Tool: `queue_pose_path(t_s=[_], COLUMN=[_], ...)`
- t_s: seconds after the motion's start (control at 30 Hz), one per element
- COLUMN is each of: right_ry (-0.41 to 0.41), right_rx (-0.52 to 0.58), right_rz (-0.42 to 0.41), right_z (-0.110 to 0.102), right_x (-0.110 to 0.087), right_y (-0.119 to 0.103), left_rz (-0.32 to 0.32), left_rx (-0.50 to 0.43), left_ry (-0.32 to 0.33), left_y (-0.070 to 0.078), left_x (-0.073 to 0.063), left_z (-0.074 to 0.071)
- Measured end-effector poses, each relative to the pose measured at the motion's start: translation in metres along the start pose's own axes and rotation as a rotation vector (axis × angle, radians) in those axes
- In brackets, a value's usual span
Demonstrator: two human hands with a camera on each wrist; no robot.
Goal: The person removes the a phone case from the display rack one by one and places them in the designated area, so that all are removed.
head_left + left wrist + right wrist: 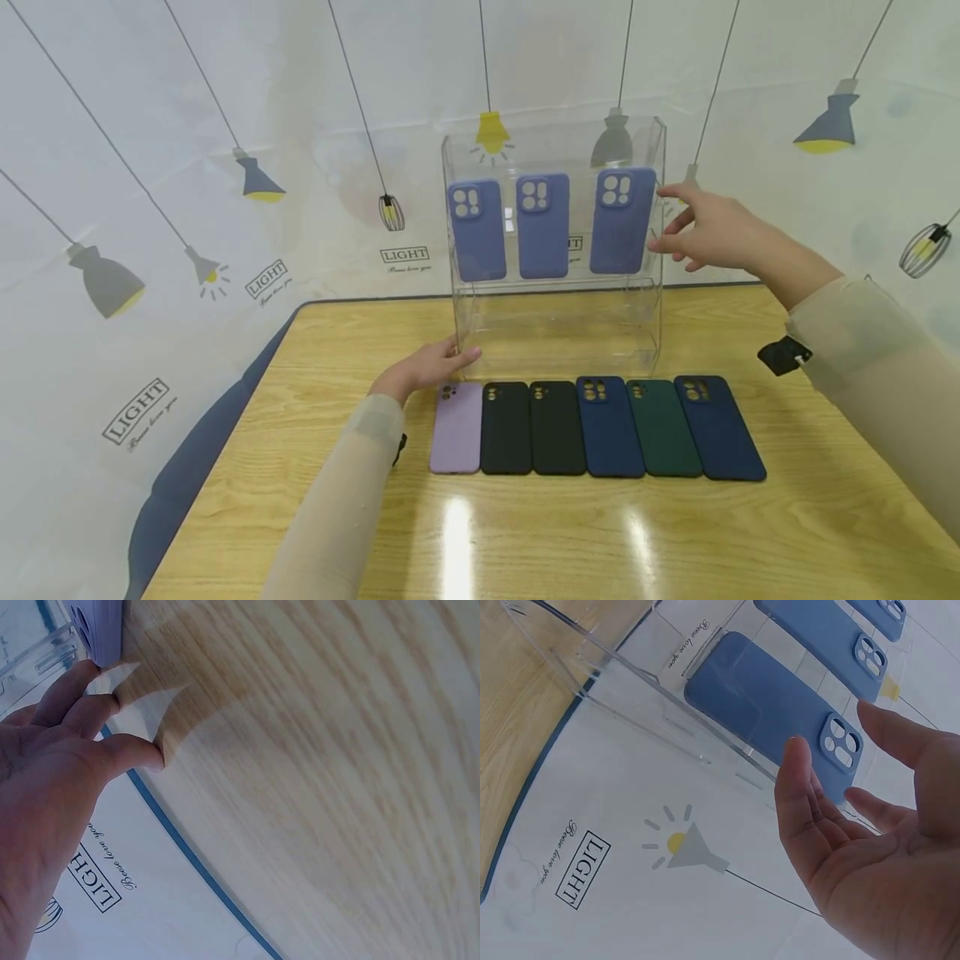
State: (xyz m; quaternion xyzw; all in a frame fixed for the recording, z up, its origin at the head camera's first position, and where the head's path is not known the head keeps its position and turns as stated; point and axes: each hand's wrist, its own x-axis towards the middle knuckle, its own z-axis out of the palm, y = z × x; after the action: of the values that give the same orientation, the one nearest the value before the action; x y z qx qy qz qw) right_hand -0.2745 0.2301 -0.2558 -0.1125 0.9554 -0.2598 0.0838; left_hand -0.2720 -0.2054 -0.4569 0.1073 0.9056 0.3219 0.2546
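Note:
A clear plastic display stand (661, 321) holds three periwinkle phone cases upright on its upper tier: a left case (480, 242), a middle case (543, 237) and a right case (621, 233). My right hand (708, 225) is beside the right case, fingers spread and loosely bent, with nothing between them in the right wrist view. By the stand's lower left corner is my left hand (427, 367), its fingers apart. A lavender case (105, 634) is near those fingertips in the left wrist view; whether they touch the stand, I cannot tell.
Several cases lie in a row before the stand, among them a lavender case (457, 433), a black case (507, 437), a navy case (615, 437) and a green case (667, 437). Behind the wooden table (525, 542) is a wall covering (337, 100) printed with lamps.

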Motion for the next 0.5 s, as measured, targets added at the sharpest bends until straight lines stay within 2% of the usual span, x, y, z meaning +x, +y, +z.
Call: queue_pose_path(t_s=[0.27, 0.5], right_ry=[0.036, 0.065], right_rx=[0.014, -0.003], right_rz=[0.010, 0.013], right_z=[-0.006, -0.009], right_x=[0.014, 0.027], right_y=[-0.017, -0.023], left_rz=[-0.005, -0.003], left_rx=[-0.005, 0.006], left_ry=[0.002, 0.002], left_y=[-0.001, -0.002], left_x=[0.000, 0.001], left_z=[0.000, 0.000])
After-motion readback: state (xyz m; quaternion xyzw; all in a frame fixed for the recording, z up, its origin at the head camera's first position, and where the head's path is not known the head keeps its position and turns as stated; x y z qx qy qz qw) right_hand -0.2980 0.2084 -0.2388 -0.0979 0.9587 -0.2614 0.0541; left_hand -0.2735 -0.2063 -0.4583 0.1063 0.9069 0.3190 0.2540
